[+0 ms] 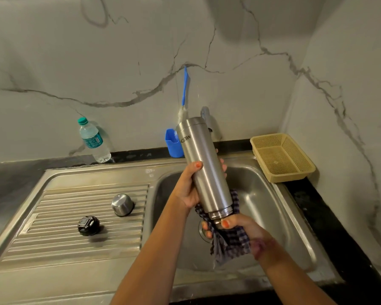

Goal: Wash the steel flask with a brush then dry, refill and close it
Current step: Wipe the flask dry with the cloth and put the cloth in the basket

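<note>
The steel flask is held upside down over the sink basin, its base pointing up and away, its open neck toward me. My left hand grips its body at the middle. My right hand holds a blue checked cloth wrapped around the flask's neck. The blue-handled bottle brush stands in a blue holder behind the flask. The steel cup lid and the black stopper lie on the ribbed drainboard.
A plastic water bottle with a green cap stands on the dark counter at the back left. A beige perforated basket sits at the back right. The tap is partly hidden behind the flask. Marble walls enclose the corner.
</note>
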Demonstrator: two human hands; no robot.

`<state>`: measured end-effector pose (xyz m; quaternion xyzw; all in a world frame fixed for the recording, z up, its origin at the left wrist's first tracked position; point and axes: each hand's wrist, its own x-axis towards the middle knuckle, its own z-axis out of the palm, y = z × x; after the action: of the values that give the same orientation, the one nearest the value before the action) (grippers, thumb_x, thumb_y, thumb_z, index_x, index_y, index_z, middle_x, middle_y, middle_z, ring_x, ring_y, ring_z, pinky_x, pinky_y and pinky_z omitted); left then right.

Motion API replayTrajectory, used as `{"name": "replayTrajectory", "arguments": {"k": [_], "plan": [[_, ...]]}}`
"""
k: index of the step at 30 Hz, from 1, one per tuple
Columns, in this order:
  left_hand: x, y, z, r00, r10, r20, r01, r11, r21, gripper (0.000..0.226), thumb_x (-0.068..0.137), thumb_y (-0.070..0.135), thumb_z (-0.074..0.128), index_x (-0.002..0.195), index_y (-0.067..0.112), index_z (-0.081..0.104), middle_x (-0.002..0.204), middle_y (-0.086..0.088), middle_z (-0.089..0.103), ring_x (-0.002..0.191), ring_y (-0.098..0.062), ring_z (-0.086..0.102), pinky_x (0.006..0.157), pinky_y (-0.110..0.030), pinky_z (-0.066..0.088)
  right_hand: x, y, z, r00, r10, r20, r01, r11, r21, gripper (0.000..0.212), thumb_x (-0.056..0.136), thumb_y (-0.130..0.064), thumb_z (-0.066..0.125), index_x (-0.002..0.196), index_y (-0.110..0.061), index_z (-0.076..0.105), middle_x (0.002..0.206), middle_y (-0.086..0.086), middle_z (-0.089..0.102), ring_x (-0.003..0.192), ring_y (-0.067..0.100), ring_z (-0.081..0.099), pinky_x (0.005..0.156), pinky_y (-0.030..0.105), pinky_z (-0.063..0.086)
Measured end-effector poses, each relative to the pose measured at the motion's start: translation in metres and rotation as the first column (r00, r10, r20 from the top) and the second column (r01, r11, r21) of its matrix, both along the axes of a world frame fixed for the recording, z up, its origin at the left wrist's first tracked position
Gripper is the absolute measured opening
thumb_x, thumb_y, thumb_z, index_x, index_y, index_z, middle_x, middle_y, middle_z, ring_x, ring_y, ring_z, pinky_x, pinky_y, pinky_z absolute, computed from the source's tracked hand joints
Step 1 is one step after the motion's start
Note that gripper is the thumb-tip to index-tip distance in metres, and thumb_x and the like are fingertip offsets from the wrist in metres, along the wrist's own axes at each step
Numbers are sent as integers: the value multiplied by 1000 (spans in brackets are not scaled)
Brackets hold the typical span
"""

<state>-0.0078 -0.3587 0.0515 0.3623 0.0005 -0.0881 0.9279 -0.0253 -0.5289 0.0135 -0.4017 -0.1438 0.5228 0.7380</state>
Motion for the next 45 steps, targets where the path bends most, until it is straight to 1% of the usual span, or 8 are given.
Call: {"name": "replayTrajectory", "arguments": {"k": [4,11,18,25,32,35,38,45], "plan": [[1,2,-5,1000,7,14,-8,999,50,114,57,44,95,149,8,38,117,-16,64,114,-30,61,108,-50,45,-5,-1,3,985,-98,142,107,993,-59,48,69,-8,70,115,2,61,100,22,63,89,31,60,83,42,50],[3,-9,3,961,274,-35,-231,868,439,117,38,52,95,138,17,44,123,-11,65,105,-23,69,80,-36,58,6,-12,17,827,-202,524,407,858,-312,35,67,1,76,100,5,66,96,26,68,85,33,68,86,47,55],[1,-25,-13,968,239,-74,-223,958,179,111,41,60,92,133,11,54,110,-9,71,95,-23,69,83,-41,57,4,-29,16,993,-116,15,117,992,-47,45,70,-13,69,111,2,66,97,23,64,81,29,65,70,36,56],[-9,-18,-26,977,214,-9,-206,951,231,98,66,60,82,141,8,48,130,-16,61,110,-27,64,92,-43,55,6,-42,19,998,-21,62,24,999,-47,41,72,-10,64,111,3,64,95,22,63,80,26,64,73,34,56],[-41,17,-36,779,560,283,-560,418,715,77,88,23,72,150,20,29,137,-4,51,125,-17,55,106,-28,47,28,-55,11,977,46,209,4,972,-233,60,70,-17,73,123,4,55,108,27,62,88,28,64,78,36,55],[-53,40,-41,745,405,530,-577,-9,817,87,82,16,80,151,24,27,141,7,37,131,0,37,109,-12,32,33,-54,8,978,77,195,-24,965,-260,61,70,-17,74,123,6,55,111,29,62,89,29,65,76,35,55],[-55,53,-46,764,128,632,-556,-366,746,101,74,17,87,155,18,25,153,-3,28,139,-4,21,117,-28,21,37,-50,10,973,128,191,-66,952,-300,65,68,-17,74,123,9,54,111,30,60,88,30,64,72,34,55],[-36,71,-35,745,-280,606,-639,-563,525,112,64,23,91,154,17,24,160,-5,29,152,-19,7,119,-59,0,33,-27,18,950,249,188,-177,926,-333,64,71,-14,71,125,11,49,106,26,61,85,28,62,73,34,56]]}}
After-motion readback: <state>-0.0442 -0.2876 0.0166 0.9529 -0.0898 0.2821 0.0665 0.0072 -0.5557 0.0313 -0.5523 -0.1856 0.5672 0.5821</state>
